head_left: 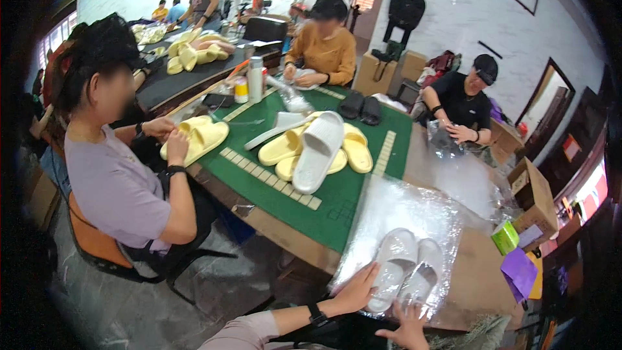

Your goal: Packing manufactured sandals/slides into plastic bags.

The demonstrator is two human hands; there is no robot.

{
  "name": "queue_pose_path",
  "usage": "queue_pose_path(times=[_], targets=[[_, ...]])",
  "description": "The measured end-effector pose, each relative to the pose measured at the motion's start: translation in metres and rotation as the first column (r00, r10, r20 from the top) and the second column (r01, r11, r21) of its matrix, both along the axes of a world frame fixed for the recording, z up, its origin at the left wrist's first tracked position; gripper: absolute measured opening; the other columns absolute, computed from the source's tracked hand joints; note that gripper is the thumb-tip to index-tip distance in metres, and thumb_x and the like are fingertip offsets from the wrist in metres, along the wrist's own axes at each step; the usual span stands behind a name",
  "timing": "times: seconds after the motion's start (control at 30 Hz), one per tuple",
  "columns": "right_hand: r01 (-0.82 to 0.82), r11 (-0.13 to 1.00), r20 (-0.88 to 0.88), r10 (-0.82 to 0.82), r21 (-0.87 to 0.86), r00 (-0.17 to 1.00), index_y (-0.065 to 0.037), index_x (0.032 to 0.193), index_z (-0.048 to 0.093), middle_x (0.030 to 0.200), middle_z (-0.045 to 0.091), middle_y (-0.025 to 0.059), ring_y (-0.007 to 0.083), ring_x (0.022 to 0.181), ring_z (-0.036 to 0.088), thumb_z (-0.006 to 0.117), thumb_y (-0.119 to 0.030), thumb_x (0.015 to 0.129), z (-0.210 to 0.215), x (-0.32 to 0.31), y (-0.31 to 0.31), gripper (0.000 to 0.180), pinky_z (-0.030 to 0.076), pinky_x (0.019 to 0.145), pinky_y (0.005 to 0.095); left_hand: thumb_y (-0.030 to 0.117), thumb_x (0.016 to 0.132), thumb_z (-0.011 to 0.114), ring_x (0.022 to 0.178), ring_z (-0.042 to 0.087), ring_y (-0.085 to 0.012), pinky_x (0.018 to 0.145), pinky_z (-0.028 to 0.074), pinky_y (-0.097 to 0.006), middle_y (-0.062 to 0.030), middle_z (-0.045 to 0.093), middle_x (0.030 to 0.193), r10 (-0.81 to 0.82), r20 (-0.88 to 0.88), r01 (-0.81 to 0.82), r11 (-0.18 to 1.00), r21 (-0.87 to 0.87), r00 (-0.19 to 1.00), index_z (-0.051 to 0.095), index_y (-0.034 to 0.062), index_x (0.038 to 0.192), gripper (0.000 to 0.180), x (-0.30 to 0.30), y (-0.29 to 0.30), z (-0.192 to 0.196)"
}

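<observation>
At five o'clock in view, two pale grey slippers [396, 262] lie on or inside a clear bag [424, 210], seemingly being settled, the left hand's [355, 290] fingers close together at their eight o'clock edge, any pinch unclear, the right hand's [407, 329] spread at six, the next move probably calling for gathering the film evenly.

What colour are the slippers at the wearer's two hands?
The slippers are light grey, best seen in the head view.
</observation>
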State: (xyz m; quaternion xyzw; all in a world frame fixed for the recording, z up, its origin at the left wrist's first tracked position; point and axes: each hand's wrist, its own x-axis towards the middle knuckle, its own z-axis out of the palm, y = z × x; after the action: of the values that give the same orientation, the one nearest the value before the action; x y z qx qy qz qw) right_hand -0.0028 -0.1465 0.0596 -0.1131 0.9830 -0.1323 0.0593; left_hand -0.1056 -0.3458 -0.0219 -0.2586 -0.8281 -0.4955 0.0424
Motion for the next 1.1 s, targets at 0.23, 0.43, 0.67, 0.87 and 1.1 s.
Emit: queue_pose_path(times=[0.23,0.43,0.67,0.87,1.1], targets=[[0.257,0.960,-0.107,-0.269,-0.115,0.957,-0.017,0.137,0.050,0.141,0.035,0.0303,0.0477,0.134,0.026,0.067,-0.053,0.078,-0.047,-0.009,-0.007,0.071,0.023,0.107,0.0577,0.016,0.091,0.052,0.132,0.033,-0.0434,0.110,0.027,-0.045,-0.0309,0.028,0.145,-0.026,-0.039,0.024,0.998,-0.050,0.999,0.024,-0.0063,0.143,0.063,-0.004,0.000,-0.001],[0.244,0.970,-0.182,-0.239,0.006,0.954,-0.018,0.141,0.043,0.141,0.038,0.0290,0.0513,0.131,0.029,0.065,-0.062,0.075,-0.035,-0.039,-0.012,0.081,0.026,0.102,0.0618,0.018,0.093,0.051,0.129,0.035,-0.0454,0.109,0.029,-0.047,-0.0316,0.032,0.142,-0.002,-0.071,-0.002,0.998,-0.063,0.998,0.029,-0.0074,0.140,0.058,-0.012,-0.003,0.001],[0.263,0.956,-0.131,-0.246,0.132,0.960,-0.023,0.142,0.042,0.138,0.043,0.0260,0.0466,0.132,0.033,0.077,-0.055,0.063,-0.026,-0.030,-0.017,0.092,0.030,0.098,0.0606,0.014,0.097,0.042,0.134,0.031,-0.0412,0.112,0.025,-0.044,-0.0255,0.030,0.147,-0.065,-0.032,0.063,0.996,-0.056,0.997,0.031,-0.0001,0.143,0.049,-0.010,-0.001,0.006],[0.329,0.942,-0.231,-0.305,0.071,0.924,-0.025,0.137,0.049,0.132,0.048,0.0250,0.0430,0.130,0.035,0.077,-0.046,0.067,-0.017,-0.031,-0.028,0.078,0.032,0.096,0.0612,0.014,0.098,0.041,0.135,0.029,-0.0430,0.111,0.026,-0.044,-0.0266,0.026,0.148,-0.090,0.035,0.092,0.995,-0.048,0.995,0.033,0.0064,0.144,0.048,-0.005,-0.006,0.014],[0.123,0.862,-0.303,-0.301,-0.491,0.904,-0.008,0.135,0.048,0.147,0.028,0.0216,0.0360,0.136,0.029,0.079,-0.017,0.072,-0.049,-0.046,-0.007,0.071,0.035,0.105,0.0516,0.008,0.094,0.046,0.117,0.045,-0.0390,0.099,0.039,-0.040,-0.0234,0.038,0.137,-0.027,0.013,0.028,0.999,-0.018,1.000,0.045,0.0154,0.140,0.047,-0.012,-0.008,0.026]])
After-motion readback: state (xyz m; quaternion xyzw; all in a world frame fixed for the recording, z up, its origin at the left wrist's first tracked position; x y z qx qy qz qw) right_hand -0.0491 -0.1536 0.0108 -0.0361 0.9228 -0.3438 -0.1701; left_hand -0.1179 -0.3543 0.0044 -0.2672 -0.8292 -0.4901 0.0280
